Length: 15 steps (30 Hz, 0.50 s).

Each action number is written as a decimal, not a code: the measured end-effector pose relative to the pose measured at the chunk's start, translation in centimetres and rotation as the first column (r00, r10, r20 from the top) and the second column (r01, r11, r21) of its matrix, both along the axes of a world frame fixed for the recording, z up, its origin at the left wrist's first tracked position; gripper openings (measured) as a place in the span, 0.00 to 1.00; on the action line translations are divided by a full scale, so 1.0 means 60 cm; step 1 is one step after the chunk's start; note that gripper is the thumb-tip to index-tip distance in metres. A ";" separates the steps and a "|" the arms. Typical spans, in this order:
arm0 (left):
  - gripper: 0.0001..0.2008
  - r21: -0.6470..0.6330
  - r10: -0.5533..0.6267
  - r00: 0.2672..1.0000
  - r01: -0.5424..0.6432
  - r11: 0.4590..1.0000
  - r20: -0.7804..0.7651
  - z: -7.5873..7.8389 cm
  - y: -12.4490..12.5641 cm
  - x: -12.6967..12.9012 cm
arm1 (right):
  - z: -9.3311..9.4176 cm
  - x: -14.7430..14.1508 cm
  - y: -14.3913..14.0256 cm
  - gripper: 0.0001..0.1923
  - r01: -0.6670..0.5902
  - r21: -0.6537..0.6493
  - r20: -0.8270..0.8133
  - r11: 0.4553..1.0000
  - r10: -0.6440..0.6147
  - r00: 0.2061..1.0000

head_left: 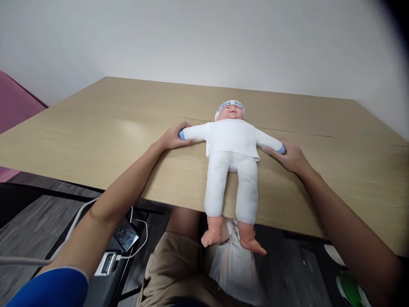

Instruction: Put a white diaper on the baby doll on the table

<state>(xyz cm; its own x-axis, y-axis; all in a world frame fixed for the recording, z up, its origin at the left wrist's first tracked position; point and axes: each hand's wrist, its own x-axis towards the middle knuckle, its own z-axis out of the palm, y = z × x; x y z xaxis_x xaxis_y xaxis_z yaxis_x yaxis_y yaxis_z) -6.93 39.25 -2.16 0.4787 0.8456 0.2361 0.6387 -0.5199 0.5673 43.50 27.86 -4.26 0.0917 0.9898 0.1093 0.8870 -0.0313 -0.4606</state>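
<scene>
1. Lying nearest, below the table edge, are a crumpled white cloth (234, 260) on the person's lap and a phone (126, 234) with white cables at the left.
2. Hanging over the near edge of the wooden table (96, 140) are the bare feet of the baby doll (232, 157), which lies face up with its arms spread wide and its head away from the person.
3. The left hand (172, 137) is closed around the doll's blue-cuffed sleeve end, fingers wrapped over it.
4. The right hand (292, 157) presses on the other cuff, fingers curled over it against the tabletop.
5. The stuffed body looks soft, light and floppy, so it would likely sag if lifted by a limb; the torso seems the surer hold.
6. Farthest off stands a plain white wall (204, 38).
</scene>
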 end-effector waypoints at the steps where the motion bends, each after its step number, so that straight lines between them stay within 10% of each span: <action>1: 0.40 0.000 0.003 1.000 -0.003 1.000 0.003 0.000 0.011 0.002 | 0.000 0.001 0.010 0.45 0.007 0.002 -0.003 1.000 -0.007 1.000; 15: 0.41 0.246 0.225 0.974 -0.209 0.946 -0.038 -0.006 0.162 0.045 | -0.011 0.030 0.187 0.36 0.003 0.224 0.089 0.975 -0.024 0.996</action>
